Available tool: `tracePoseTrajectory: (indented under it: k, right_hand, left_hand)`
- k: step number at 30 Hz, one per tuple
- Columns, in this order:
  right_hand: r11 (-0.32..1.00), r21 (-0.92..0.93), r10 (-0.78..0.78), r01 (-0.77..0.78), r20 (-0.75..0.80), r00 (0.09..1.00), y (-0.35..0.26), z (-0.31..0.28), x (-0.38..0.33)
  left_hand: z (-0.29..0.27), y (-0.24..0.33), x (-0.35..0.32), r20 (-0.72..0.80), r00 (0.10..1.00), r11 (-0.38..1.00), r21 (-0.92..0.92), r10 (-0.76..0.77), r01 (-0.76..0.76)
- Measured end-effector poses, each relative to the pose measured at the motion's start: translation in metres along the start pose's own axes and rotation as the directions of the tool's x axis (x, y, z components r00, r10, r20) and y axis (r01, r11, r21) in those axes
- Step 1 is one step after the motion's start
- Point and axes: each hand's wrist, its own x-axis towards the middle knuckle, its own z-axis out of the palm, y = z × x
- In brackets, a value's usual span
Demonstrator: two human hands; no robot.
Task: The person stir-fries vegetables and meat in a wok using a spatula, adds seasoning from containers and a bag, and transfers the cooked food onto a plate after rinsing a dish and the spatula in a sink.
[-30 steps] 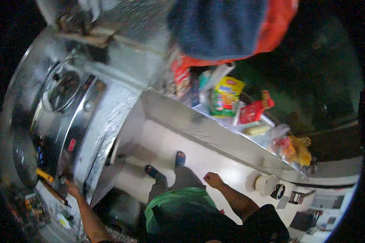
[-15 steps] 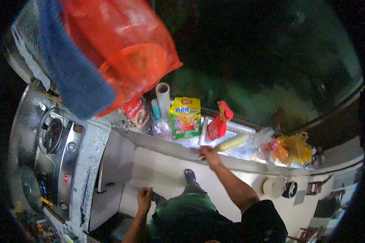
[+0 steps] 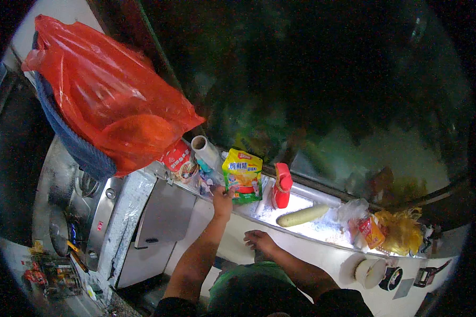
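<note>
Left hand (image 3: 222, 199) reaching up to the steel counter edge (image 3: 301, 238), fingers touching the yellow-green snack packet (image 3: 242, 176) | right hand (image 3: 259, 240) hovering open below that edge | red bottle (image 3: 282, 185) standing right of the packet | pale cucumber (image 3: 303, 216) lying further right.

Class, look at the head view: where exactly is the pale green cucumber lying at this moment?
The cucumber lies on the shiny counter, right of centre, between the red bottle and the crumpled bags.
</note>
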Motion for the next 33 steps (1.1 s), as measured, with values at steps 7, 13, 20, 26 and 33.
tracePoseTrajectory:
  k: [7, 13, 20, 26, 33]
  right_hand:
    - [0.945, 0.311, -0.164, 0.106, 0.165, 0.973, -0.036, 0.015, 0.014]
    - [0.687, 0.711, -0.342, 0.149, 0.136, 0.93, -0.084, 0.038, 0.04]
    - [0.512, 0.843, -0.444, 0.167, 0.093, 0.891, -0.086, 0.054, 0.067]
    - [0.487, 0.856, -0.433, 0.174, 0.064, 0.899, -0.074, 0.057, 0.057]
    - [0.61, 0.742, -0.453, 0.279, 0.038, 0.891, -0.085, 0.068, 0.02]
  left_hand:
    - [-0.006, -0.019, -0.028, -0.139, 0.908, 0.894, -0.166, 0.396, -0.416]
    - [-0.025, -0.036, 0.01, 0.048, 0.91, 0.875, 0.258, 0.411, -0.409]
    - [-0.037, -0.022, 0.018, 0.113, 0.883, 0.834, 0.293, 0.456, -0.468]
    - [-0.05, -0.001, -0.039, 0.127, 0.951, 0.933, 0.197, 0.281, -0.302]
    - [-0.149, 0.028, -0.075, 0.328, 0.945, 0.246, -0.916, 0.011, 0.315]
